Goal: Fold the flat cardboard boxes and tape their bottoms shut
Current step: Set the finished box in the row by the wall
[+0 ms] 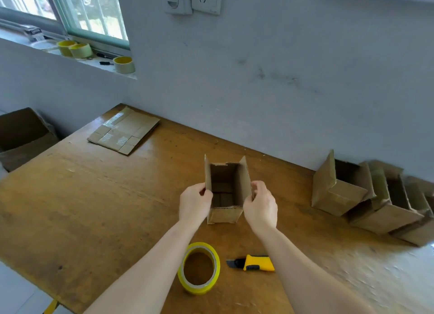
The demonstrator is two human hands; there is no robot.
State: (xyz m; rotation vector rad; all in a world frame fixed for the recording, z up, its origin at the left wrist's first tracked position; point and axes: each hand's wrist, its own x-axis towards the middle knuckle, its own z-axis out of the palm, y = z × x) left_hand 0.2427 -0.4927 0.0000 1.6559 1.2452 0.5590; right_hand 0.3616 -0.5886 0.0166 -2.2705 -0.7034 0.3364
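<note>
A small brown cardboard box stands upright in the middle of the wooden table, its top open and its side flaps raised. My left hand pinches its left flap and my right hand grips its right flap. Inside, the bottom flaps lie folded down. A roll of yellow tape lies near the front edge, with a yellow utility knife to its right. A stack of flat cardboard boxes rests at the table's far left corner.
Several folded open boxes stand in a row along the wall at the right. A large open carton sits beyond the table's left edge. Three tape rolls rest on the window sill. The wall runs along the table's far side.
</note>
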